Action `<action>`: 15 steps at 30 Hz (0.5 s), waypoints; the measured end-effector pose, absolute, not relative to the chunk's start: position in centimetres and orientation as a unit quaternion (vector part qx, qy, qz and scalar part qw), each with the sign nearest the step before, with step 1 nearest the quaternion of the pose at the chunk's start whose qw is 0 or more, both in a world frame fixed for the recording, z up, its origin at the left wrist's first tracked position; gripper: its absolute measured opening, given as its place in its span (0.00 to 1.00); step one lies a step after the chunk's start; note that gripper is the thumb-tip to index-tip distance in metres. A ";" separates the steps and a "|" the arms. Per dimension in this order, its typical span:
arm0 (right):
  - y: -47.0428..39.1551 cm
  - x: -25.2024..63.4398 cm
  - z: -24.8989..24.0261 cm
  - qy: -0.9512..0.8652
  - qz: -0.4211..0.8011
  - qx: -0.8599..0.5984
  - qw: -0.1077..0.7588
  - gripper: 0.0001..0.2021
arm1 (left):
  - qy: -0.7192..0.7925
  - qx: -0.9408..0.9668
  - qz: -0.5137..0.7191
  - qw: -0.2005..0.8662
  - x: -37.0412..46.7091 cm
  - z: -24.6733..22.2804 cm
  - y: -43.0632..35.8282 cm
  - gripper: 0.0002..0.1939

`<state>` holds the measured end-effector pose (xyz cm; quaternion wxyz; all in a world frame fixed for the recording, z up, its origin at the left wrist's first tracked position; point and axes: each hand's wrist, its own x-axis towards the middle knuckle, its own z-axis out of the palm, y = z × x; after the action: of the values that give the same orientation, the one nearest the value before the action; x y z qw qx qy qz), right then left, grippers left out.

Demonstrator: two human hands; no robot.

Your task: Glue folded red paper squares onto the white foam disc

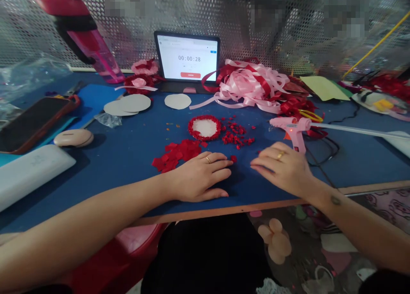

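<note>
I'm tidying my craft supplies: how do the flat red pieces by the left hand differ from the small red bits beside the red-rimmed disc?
The flat pieces look broad and smooth; the small bits look scrunched.
The flat pieces overlap in a heap; the small bits scatter more loosely.
The flat pieces lie nearer the table's front edge than the small bits.
Both are red and lie on the blue table.

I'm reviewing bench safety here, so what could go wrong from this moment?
Burn: the right hand is close to the pink glue gun; if its nozzle is hot, a careless move might touch it.
Scatter: the left hand lies right beside the loose pile of red pieces, so a sweep could spread them.
</note>
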<state>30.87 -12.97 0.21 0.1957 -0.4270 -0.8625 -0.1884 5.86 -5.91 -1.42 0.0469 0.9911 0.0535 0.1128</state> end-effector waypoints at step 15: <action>-10.2 28.7 -0.3 -0.896 -0.226 -0.355 0.141 0.10 | 0.028 0.986 0.164 0.001 5.7 -1.2 -5.8 0.18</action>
<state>28.67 -10.16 -0.28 0.1411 -0.3554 -0.8959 -0.2262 5.66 -5.77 -1.24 0.0008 0.9861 0.0276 0.1639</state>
